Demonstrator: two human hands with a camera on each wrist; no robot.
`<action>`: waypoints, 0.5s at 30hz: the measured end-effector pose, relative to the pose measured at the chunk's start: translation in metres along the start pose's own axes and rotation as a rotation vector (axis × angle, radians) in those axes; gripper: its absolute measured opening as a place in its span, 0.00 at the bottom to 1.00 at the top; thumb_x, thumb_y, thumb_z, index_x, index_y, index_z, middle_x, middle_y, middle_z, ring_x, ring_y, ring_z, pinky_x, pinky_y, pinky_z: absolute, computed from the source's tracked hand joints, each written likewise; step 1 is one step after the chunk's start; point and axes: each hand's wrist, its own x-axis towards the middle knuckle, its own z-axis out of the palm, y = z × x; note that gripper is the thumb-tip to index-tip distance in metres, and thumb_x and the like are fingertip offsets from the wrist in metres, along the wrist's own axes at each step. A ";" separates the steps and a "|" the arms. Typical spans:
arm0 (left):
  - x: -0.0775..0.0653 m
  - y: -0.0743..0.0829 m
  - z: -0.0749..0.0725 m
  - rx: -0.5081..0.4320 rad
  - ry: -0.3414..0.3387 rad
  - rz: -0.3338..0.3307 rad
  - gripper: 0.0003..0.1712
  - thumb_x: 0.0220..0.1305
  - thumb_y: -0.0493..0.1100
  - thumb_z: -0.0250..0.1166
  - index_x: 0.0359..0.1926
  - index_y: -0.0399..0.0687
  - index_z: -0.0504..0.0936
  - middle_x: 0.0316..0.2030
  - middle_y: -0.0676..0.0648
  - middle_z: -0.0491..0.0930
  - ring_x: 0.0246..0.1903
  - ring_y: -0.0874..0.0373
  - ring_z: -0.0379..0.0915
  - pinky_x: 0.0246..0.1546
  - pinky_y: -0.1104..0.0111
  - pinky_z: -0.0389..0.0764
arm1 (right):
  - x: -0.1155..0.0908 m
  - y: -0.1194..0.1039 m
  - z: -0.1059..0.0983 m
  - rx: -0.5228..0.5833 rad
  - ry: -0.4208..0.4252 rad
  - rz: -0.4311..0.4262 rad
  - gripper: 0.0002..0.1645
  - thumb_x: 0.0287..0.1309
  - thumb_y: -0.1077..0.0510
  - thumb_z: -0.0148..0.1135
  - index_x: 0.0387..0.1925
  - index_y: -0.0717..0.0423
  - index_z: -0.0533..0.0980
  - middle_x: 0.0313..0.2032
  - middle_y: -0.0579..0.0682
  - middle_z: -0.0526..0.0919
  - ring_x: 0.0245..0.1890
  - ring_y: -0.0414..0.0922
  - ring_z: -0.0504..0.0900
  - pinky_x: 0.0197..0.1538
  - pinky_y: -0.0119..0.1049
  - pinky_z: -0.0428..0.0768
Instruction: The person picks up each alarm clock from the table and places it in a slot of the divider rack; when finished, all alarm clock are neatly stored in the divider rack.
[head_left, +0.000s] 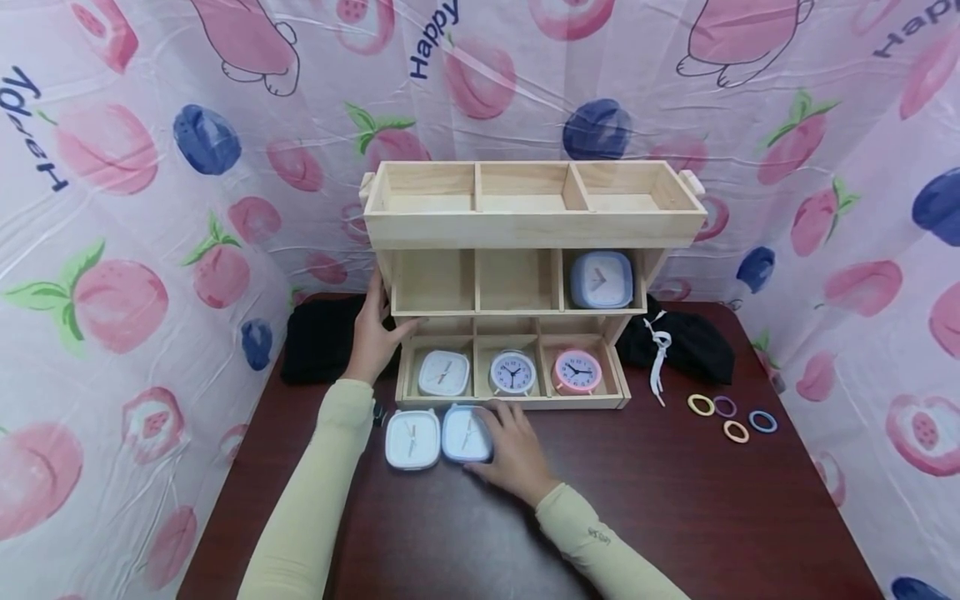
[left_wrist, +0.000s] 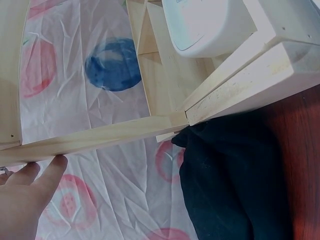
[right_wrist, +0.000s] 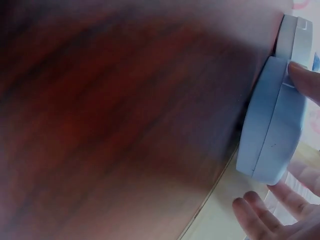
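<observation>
My right hand (head_left: 517, 450) pinches a light-blue square alarm clock (head_left: 463, 435) lying face up on the table, its thumb and fingertips on opposite edges in the right wrist view. Beside this clock lies a white square clock (head_left: 412, 440). At the left side of a three-tier wooden organizer (head_left: 517, 231), my left hand (head_left: 369, 337) rests with fairly straight fingers; fingertips touch a side strut (left_wrist: 100, 140). The bottom tier holds a white square clock (head_left: 444, 373), a pale-blue round clock (head_left: 513, 372) and a pink round clock (head_left: 577, 372). Another blue square clock (head_left: 602, 280) sits in the middle tier's right compartment.
Black cloth (head_left: 318, 337) lies left of the organizer. Behind its right side is a black pouch (head_left: 686, 346) with a white cord (head_left: 660, 358). Several coloured rings, one of them a blue ring (head_left: 762, 422), lie at the right. A printed curtain (head_left: 315, 108) surrounds the dark table (head_left: 645, 500).
</observation>
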 end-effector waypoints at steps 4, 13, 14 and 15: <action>0.000 0.000 -0.001 0.007 -0.005 0.006 0.69 0.62 0.35 0.79 0.87 0.71 0.42 0.85 0.48 0.53 0.83 0.51 0.53 0.80 0.46 0.68 | 0.000 0.001 0.000 0.038 -0.012 0.016 0.63 0.33 0.40 0.93 0.73 0.51 0.73 0.65 0.52 0.76 0.64 0.55 0.76 0.63 0.53 0.84; -0.001 0.001 -0.002 0.024 -0.007 0.025 0.69 0.62 0.36 0.79 0.87 0.75 0.41 0.85 0.45 0.53 0.83 0.48 0.53 0.80 0.46 0.68 | -0.005 0.001 -0.005 0.140 -0.083 0.102 0.67 0.31 0.46 0.94 0.74 0.56 0.70 0.67 0.59 0.72 0.63 0.60 0.79 0.64 0.56 0.85; -0.001 0.001 -0.002 0.026 -0.007 0.024 0.69 0.62 0.36 0.79 0.87 0.75 0.41 0.85 0.45 0.53 0.83 0.48 0.53 0.79 0.46 0.68 | -0.006 0.000 -0.006 0.148 -0.092 0.107 0.67 0.32 0.46 0.94 0.74 0.57 0.70 0.68 0.60 0.72 0.64 0.60 0.79 0.65 0.56 0.84; -0.001 0.001 -0.002 0.027 -0.007 0.025 0.69 0.62 0.36 0.79 0.87 0.74 0.41 0.85 0.45 0.53 0.83 0.48 0.53 0.79 0.46 0.68 | -0.007 0.000 -0.007 0.150 -0.099 0.105 0.66 0.32 0.46 0.94 0.74 0.58 0.70 0.68 0.60 0.72 0.65 0.60 0.79 0.66 0.56 0.84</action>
